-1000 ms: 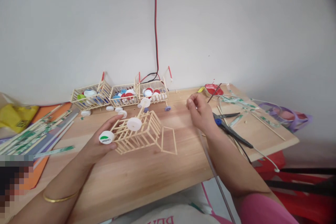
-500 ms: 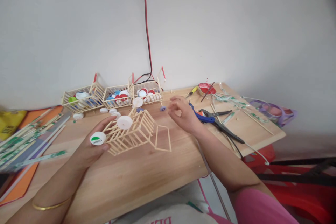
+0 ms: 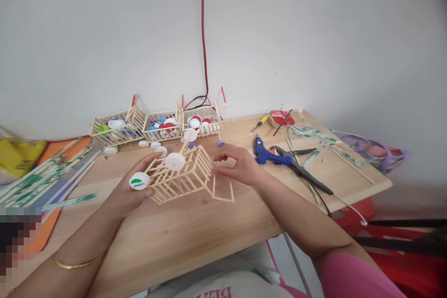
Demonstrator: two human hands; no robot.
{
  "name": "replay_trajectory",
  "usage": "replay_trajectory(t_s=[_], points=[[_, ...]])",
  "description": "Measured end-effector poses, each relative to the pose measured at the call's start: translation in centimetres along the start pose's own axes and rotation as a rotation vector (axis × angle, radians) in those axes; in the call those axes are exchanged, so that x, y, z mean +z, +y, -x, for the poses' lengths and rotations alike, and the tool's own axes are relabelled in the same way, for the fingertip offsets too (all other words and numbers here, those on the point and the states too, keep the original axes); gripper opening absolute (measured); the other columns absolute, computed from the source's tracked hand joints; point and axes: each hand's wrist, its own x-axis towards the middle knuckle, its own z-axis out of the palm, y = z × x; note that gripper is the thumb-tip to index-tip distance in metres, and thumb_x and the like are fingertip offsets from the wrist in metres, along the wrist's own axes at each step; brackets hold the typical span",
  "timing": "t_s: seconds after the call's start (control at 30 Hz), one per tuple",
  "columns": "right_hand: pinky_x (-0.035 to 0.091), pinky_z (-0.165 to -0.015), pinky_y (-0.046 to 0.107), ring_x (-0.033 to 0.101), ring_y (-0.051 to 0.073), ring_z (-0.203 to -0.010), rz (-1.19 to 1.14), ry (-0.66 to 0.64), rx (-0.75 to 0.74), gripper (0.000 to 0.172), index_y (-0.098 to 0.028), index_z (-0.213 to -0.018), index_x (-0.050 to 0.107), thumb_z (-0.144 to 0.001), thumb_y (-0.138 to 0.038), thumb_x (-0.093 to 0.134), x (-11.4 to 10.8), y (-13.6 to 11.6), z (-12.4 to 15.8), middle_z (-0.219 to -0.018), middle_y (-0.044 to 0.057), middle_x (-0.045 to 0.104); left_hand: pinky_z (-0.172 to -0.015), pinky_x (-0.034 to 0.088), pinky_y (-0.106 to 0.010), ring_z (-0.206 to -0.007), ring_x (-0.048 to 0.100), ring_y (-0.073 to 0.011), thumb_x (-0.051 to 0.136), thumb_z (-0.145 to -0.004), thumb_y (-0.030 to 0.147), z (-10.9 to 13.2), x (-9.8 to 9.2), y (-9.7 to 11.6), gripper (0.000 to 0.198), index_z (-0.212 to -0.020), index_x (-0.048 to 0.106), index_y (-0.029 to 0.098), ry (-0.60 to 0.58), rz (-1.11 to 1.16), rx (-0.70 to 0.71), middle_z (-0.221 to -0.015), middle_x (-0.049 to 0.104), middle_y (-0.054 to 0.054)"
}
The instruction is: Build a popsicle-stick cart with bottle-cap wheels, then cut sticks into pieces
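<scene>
My left hand [image 3: 134, 191] is closed around the left end of a small cart [image 3: 186, 181] built from thin wooden sticks. The cart is turned over, with white bottle caps [image 3: 175, 162] as wheels facing up; one cap [image 3: 139, 180] with a green mark sits by my left thumb. A stick frame like a handle juts out at the cart's right end. Beside that end is my right hand [image 3: 237, 164], its fingers curved and apart with nothing seen between them. Whether its fingertips touch the sticks I cannot tell.
Along the wall stand three stick carts [image 3: 117, 128] filled with coloured caps. A blue glue gun [image 3: 272, 154], black-handled scissors [image 3: 307, 174], a yellow-handled tool [image 3: 261, 121] and a red dish [image 3: 282, 118] lie right. Bundled sticks [image 3: 52, 172] and a yellow bag [image 3: 23, 156] lie left.
My right hand has come left and down, close to the cart's right end. My left hand still holds the cart. The whole view has shifted slightly.
</scene>
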Motion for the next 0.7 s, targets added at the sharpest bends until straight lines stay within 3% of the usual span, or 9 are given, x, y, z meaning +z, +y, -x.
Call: replay_trajectory(t_s=[0.13,0.27,0.33,0.43,0.53,0.7], points=[[0.046,-0.071,0.029,0.059,0.015,-0.074,-0.011,0.020,0.008,0.011,-0.019,-0.078,0.066,-0.086,-0.027,0.063,0.0,0.0,-0.1,-0.077,0.003,0.067,-0.106,0.040,-0.041,-0.133,0.044,-0.0351,0.084,-0.060,0.042,0.0,-0.2,-0.3,0.087,-0.137,0.047,0.025,0.000,-0.056,0.001,-0.146,0.046,-0.012],[0.044,-0.063,0.027,0.055,0.014,-0.066,0.062,0.295,0.164,0.017,-0.019,-0.080,0.063,-0.088,-0.032,0.058,-0.7,0.2,-0.2,-0.073,0.002,0.064,-0.109,0.037,-0.042,-0.136,0.040,-0.0362,0.083,-0.062,0.042,0.0,-0.4,-0.6,0.088,-0.139,0.043,0.025,-0.006,-0.079,0.024,-0.150,0.040,-0.014],[0.044,-0.062,0.027,0.054,0.014,-0.065,0.058,0.342,0.190,0.023,-0.019,-0.079,0.062,-0.090,-0.038,0.055,-1.1,0.3,-0.1,-0.071,0.002,0.062,-0.111,0.035,-0.043,-0.137,0.037,-0.0364,0.082,-0.063,0.043,0.0,-0.5,-0.8,0.089,-0.140,0.043,0.025,0.006,-0.121,0.045,-0.152,0.038,-0.014],[0.048,-0.069,0.030,0.058,0.016,-0.073,0.022,0.274,0.115,0.029,-0.019,-0.086,0.063,-0.090,-0.046,0.055,-1.0,0.3,0.0,-0.079,0.004,0.064,-0.113,0.032,-0.044,-0.138,0.036,-0.0356,0.081,-0.064,0.043,0.0,-0.5,-0.7,0.089,-0.141,0.041,0.025,0.024,-0.217,0.062,-0.151,0.038,-0.013],[0.049,-0.083,0.036,0.061,0.021,-0.092,-0.036,0.140,0.029,0.040,-0.020,-0.105,0.062,-0.085,-0.054,0.058,-0.6,0.1,0.2,-0.099,0.009,0.065,-0.113,0.032,-0.044,-0.138,0.037,-0.0344,0.081,-0.066,0.040,0.1,-0.3,-0.4,0.087,-0.141,0.039,0.025,0.036,-0.292,0.067,-0.151,0.039,-0.013],[0.038,-0.106,0.046,0.048,0.030,-0.127,-0.105,-0.120,0.055,0.089,-0.024,-0.139,0.042,-0.065,-0.057,0.078,0.0,-0.2,0.4,-0.138,0.014,0.050,-0.110,0.037,-0.043,-0.134,0.042,-0.0333,0.081,-0.067,0.036,0.2,0.5,0.3,0.083,-0.139,0.042,0.026,0.026,-0.394,0.119,-0.145,0.046,-0.013]])
